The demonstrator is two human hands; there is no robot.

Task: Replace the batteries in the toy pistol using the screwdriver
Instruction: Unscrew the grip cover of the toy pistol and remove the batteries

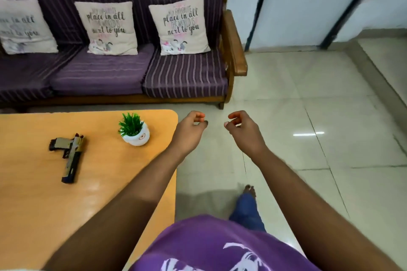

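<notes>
The toy pistol [68,156] lies flat on the orange table [33,204], toward its left side, with the barrel end pointing near and the grip sticking out to the left. A small potted plant [134,130] stands to its right, apart from it, closer to the table's far right corner. Neither hand is near the pistol: the left hand [191,126] hangs in the air just past the table's right edge, fingers loosely curled and holding nothing, and the right hand [241,126] hovers further right over the tiled floor [308,94], likewise relaxed and holding nothing.

No screwdriver and no spare batteries show anywhere in view, so the task looks not yet begun; the tool may sit out of frame. The main risk from here is starting without it, or fetching a tip that does not fit the cover screw and stripping the head. Reaching across for the pistol could also knock the plant over, since it stands between the hands and the toy. Small screws, once out, could roll off the smooth table onto the floor.
</notes>
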